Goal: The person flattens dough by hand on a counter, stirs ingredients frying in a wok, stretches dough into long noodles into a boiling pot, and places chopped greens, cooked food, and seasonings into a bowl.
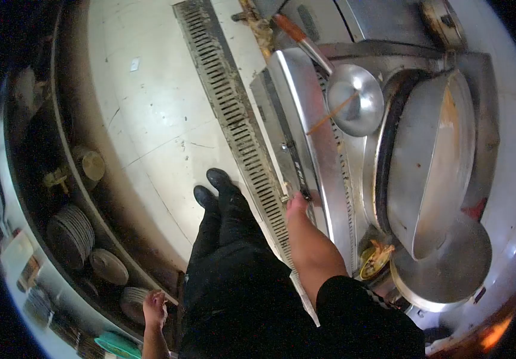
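Observation:
My right hand (297, 205) reaches to the front panel of the steel stove (297, 90), its fingers closed at a small control knob (307, 196). My left hand (155, 306) hangs beside the shelf edge with loosely bent fingers and nothing visible in it. Close to it on the shelf are stacked plates (132, 302). Above the stove front lies a ladle (362, 110) with a wooden handle, and a thin stick rests across its bowl. Beyond the ladle is a large wok (404, 161) with a big metal lid-like sheet (443, 173) standing in it.
A slotted floor drain (234, 119) runs along the stove. On the left shelf stand more plates (71, 236) and a pale container (92, 164). A round steel pan (449, 263) and a yellow bowl of scraps (374, 261) sit at the right. Flames (497, 332) glow at lower right.

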`<action>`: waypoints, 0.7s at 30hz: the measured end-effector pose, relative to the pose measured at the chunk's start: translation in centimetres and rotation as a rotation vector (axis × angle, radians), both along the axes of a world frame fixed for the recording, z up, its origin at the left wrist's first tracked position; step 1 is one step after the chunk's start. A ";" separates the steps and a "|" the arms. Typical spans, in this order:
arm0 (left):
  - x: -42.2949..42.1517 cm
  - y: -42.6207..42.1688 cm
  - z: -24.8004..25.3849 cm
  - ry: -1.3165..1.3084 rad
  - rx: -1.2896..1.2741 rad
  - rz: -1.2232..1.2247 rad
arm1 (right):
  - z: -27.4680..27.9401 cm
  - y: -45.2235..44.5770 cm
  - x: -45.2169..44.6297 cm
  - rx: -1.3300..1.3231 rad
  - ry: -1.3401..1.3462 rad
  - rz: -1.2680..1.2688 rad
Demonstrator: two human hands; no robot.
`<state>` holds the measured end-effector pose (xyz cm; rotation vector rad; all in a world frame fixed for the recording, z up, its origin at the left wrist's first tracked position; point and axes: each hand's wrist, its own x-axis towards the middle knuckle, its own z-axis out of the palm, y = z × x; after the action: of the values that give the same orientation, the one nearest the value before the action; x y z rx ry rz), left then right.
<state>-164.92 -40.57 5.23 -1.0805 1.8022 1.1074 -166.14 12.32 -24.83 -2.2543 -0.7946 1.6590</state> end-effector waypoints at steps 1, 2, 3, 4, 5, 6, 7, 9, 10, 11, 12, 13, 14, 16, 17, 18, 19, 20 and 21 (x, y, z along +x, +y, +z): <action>-0.1 0.0 0.0 0.012 -0.011 0.025 | 2.1 -0.5 -0.8 -0.039 0.036 0.042; -0.3 -0.1 -0.1 0.033 0.031 -0.006 | 3.0 -0.7 -0.8 -0.046 -0.069 0.491; -0.1 -0.1 0.2 0.061 0.059 -0.022 | 3.8 -0.8 -0.7 0.018 -0.197 0.917; 0.1 0.3 0.6 0.049 0.079 0.110 | 3.1 0.2 1.6 0.186 -0.449 1.744; 0.0 0.7 0.9 0.055 0.091 0.256 | 6.8 -1.0 -1.2 0.132 -0.482 1.866; 0.0 0.9 1.3 0.096 -0.019 0.033 | 11.2 -2.4 -4.3 0.081 -0.505 1.990; 0.4 0.8 1.5 0.106 -0.151 -0.174 | 13.3 -4.5 -6.9 0.133 -0.435 2.090; 2.9 0.3 0.7 0.047 -0.145 -0.199 | 8.5 -3.4 -7.6 0.216 -0.568 2.655; 2.8 0.8 2.4 0.054 -0.169 -0.176 | 3.0 -1.5 -7.4 0.324 -0.703 3.117; 2.8 1.0 3.7 0.063 -0.182 -0.162 | 3.7 -2.3 -8.7 -0.049 -0.248 2.385; 4.0 1.2 3.7 0.093 -0.210 -0.092 | 5.6 -3.0 -11.4 -0.389 0.069 1.584; 5.3 0.9 3.6 0.123 -0.226 -0.042 | 7.1 -6.0 -13.8 -0.311 0.034 1.482; 6.6 0.9 4.1 0.114 -0.231 0.075 | 7.0 -6.6 -16.2 -0.352 0.051 1.553; 11.2 -0.3 4.3 0.136 -0.306 0.202 | 9.2 -11.4 -21.4 -0.356 0.107 1.712; 13.8 -1.0 4.2 0.129 -0.346 0.249 | 11.0 -14.3 -23.6 -0.357 0.124 1.785; 16.2 -1.2 4.1 0.121 -0.371 0.374 | 11.9 -17.5 -25.8 -0.266 0.074 2.005; 18.8 -1.5 3.7 0.126 -0.380 0.451 | 12.9 -21.0 -27.0 -0.258 0.084 2.082; 21.4 -1.8 3.2 0.121 -0.510 0.601 | 14.7 -25.3 -27.3 -0.183 0.148 2.143; 24.0 -2.5 2.8 0.110 -0.638 0.740 | 15.9 -29.0 -26.8 -0.106 0.219 2.187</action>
<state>-140.89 -43.10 7.99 -2.2278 1.9442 1.0019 -192.93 -16.69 -8.89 -0.2918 -3.5474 2.0225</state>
